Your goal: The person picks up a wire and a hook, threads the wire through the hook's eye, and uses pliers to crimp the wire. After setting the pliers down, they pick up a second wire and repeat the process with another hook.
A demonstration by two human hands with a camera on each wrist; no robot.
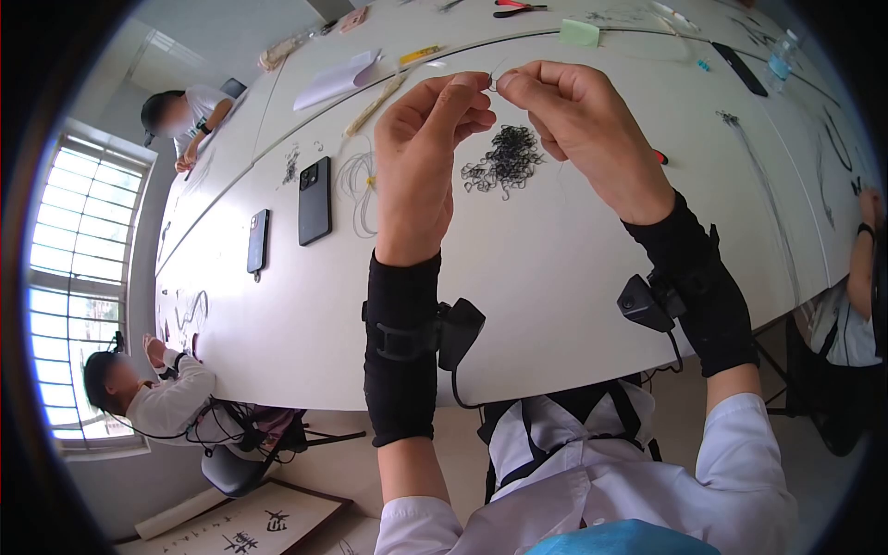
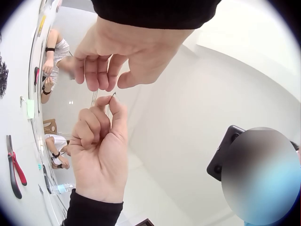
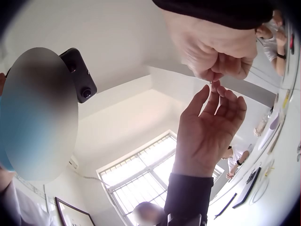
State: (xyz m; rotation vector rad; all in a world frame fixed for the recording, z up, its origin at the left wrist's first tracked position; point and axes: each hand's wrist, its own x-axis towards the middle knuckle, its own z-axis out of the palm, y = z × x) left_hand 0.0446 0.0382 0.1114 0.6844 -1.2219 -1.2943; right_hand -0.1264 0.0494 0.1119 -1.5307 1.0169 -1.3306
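My right hand (image 1: pixel 592 125) pinches a small dark hook (image 2: pixel 114 94) between thumb and forefinger, its other fingers curled. A thin pale line runs near these fingers in the left wrist view. Facing it, my left hand (image 1: pixel 421 148) has its fingers loosely bent; the right wrist view shows its thumb and forefinger (image 3: pixel 215 96) apart, with the fingertips close beside the right hand's. Whether they touch the hook I cannot tell. Both hands are raised above the white table (image 1: pixel 555 277). Beyond and between them lies a pile of black hooks (image 1: pixel 507 159).
Left of the pile are a coil of clear line (image 1: pixel 356 190) and two phones (image 1: pixel 315 201) (image 1: pixel 258 242). Farther back lie paper (image 1: pixel 335 81), a yellow cutter (image 1: pixel 419 55), pliers (image 1: pixel 518 8) and a green note (image 1: pixel 579 33). A bottle (image 1: pixel 783 57) stands at right. People sit around.
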